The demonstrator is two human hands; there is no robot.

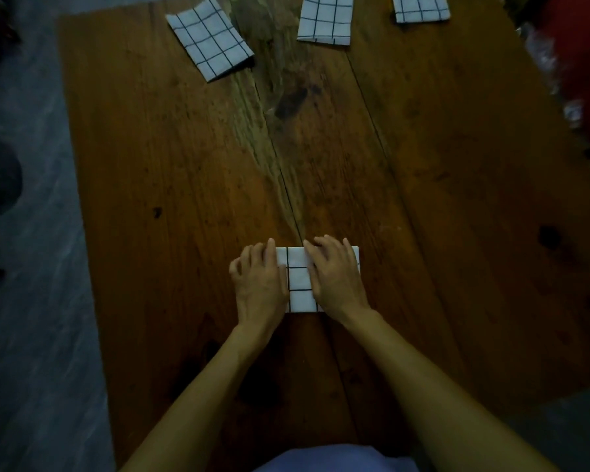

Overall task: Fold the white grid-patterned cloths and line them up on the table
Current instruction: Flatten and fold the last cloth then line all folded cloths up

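- Wooden bench [184,199] under everything, its planks running away from me toward the far edge.
- Along that far edge, going left to right, three folded cloths are already down: the left folded cloth [210,37] lies skewed, its long axis slanting toward the far left corner; the middle folded cloth [324,17] sits almost square to the edge; the right folded cloth [420,7] is cut off by the top of the view.
- The three are well apart from one another and from me.
- My left hand [259,284] rests flat on the left end of the cloth in work [300,281], fingers straight and slightly spread, pressing rather than pinching.
- The cloth in work lies near the bench's near edge, about midway between the left and right edges, directly under both hands. Its visible outline runs a little longer left to right than front to back.
- My right hand [334,277] covers the right end the same way, fingers extended and flat, thumb toward the middle.
- Both hands are equally close to it, so either could take it. I judge the fold is being pressed flat, and the cloth must then travel straight away from me to the far row, probably into a gap there.
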